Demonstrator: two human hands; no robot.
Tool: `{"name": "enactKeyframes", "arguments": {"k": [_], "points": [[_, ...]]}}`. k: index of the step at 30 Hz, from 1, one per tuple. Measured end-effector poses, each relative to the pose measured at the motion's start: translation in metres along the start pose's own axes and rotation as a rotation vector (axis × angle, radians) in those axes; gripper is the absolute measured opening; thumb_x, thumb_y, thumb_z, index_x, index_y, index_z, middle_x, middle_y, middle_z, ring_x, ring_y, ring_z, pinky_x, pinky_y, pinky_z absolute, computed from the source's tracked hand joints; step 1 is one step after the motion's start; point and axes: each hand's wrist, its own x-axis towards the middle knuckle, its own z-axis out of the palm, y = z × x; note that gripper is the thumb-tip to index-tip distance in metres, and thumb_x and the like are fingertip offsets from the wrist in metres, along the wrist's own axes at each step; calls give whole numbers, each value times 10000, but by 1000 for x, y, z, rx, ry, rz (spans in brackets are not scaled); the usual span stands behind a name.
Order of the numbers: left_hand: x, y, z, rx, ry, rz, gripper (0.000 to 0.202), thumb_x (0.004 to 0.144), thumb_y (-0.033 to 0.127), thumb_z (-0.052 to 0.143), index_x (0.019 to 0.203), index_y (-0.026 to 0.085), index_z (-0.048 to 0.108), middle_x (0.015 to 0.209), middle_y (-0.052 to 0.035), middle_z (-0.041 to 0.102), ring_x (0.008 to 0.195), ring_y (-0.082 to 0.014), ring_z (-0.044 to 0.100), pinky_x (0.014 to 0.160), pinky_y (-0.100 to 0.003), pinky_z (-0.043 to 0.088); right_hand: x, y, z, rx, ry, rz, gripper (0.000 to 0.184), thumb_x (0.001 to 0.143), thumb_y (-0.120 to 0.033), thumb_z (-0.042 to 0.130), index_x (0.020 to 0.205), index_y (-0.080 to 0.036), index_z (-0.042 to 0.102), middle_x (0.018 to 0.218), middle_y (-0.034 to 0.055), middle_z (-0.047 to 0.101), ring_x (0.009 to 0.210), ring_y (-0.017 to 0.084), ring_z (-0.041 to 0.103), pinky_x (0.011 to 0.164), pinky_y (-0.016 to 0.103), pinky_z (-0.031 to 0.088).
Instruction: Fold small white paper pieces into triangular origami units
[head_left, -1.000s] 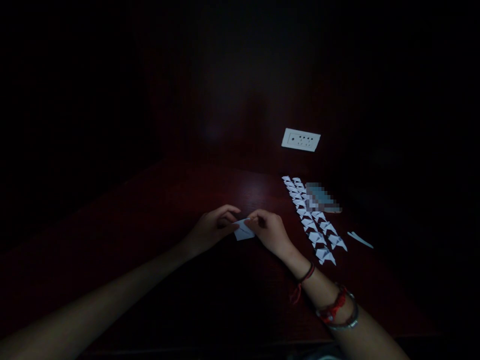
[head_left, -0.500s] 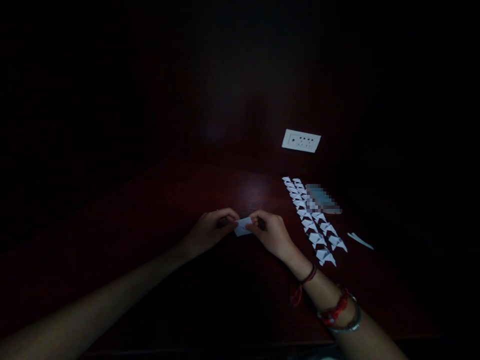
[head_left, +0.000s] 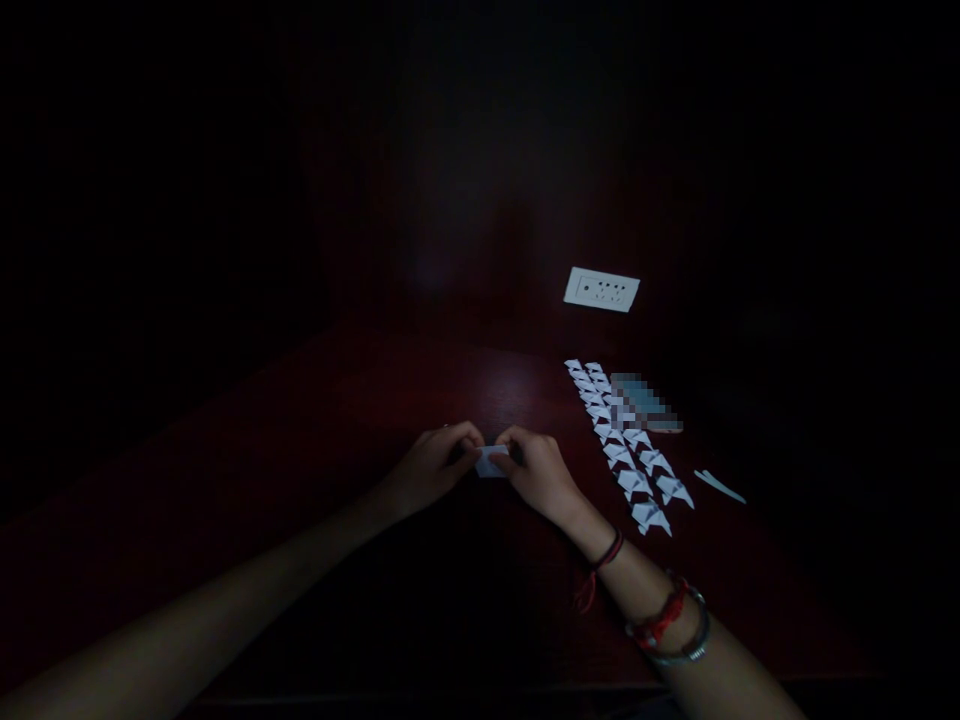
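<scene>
A small piece of folded white paper (head_left: 492, 462) is held between both hands above the dark red table. My left hand (head_left: 439, 465) pinches its left edge with thumb and fingers. On the opposite side, my right hand (head_left: 541, 468) grips it, the thumb lying across the front of the paper. Bracelets circle my right wrist and forearm. To the right of that hand, two rows of folded white paper figures (head_left: 634, 483) lie on the table, several in each row.
A pixelated flat object (head_left: 652, 408), perhaps a phone, lies beside the far part of the rows. Thin pale strips (head_left: 720, 487) rest farther right. A white socket plate (head_left: 601, 289) is on the back wall. The dark red table (head_left: 337, 400) fades into shadow on the left.
The paper has tilted so that its upper edge lies more level. Both hands have shifted slightly, the right one a little to the left. The camera view has moved a little.
</scene>
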Motion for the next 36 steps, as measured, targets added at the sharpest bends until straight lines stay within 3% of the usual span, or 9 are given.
{"name": "enactKeyframes", "arguments": {"k": [8, 13, 16, 21, 23, 27, 36], "points": [[0, 1, -1, -51, 1, -26, 170, 820, 327, 404, 798, 191, 503, 716, 38, 534, 663, -111, 495, 606, -223, 357, -3, 2, -12, 50, -42, 13, 149, 709, -96, 466, 764, -168, 584, 685, -10, 592, 615, 87, 525, 574, 185, 365], [0, -12, 0, -236, -26, -153, 166, 801, 333, 414, 786, 180, 478, 674, 38, 510, 597, -103, 482, 525, -205, 355, -5, 10, -10, 123, -96, 69, 171, 698, -118, 504, 853, -165, 557, 691, -7, 604, 597, 83, 539, 569, 183, 390], [-1, -20, 5, -189, -43, -168, 148, 803, 322, 416, 812, 185, 469, 690, 30, 523, 606, -112, 497, 532, -216, 371, -4, 15, -7, 123, -113, 84, 248, 679, -100, 517, 918, -168, 524, 664, -22, 595, 576, 78, 535, 568, 181, 396], [-2, -24, 14, 269, 62, 103, 93, 788, 175, 446, 873, 177, 484, 923, -33, 518, 854, -170, 489, 749, -308, 374, -5, 17, -7, 41, -170, 52, 319, 671, -57, 499, 962, -186, 514, 656, -33, 583, 568, 78, 530, 558, 185, 388], [-4, -24, 16, 376, -16, 229, 142, 799, 140, 431, 910, 180, 510, 972, -42, 517, 887, -177, 487, 777, -323, 366, -6, 17, -8, -5, -205, 48, 318, 678, -52, 497, 967, -178, 542, 685, -15, 592, 593, 85, 537, 578, 196, 392], [-10, -28, 16, 410, -193, 351, 277, 818, 125, 420, 1063, 227, 500, 1015, -28, 549, 883, -174, 518, 782, -325, 381, -8, 20, -12, -73, -298, -14, 247, 684, -86, 541, 904, -170, 613, 757, 17, 602, 671, 108, 544, 628, 218, 401], [-16, -31, 11, 333, -233, 373, 389, 800, 89, 414, 1144, 263, 465, 1200, -3, 462, 1037, -170, 458, 878, -328, 345, -7, 35, -14, -69, -347, -199, 217, 726, -96, 539, 891, -192, 642, 832, 39, 604, 736, 111, 554, 664, 215, 411]]}}
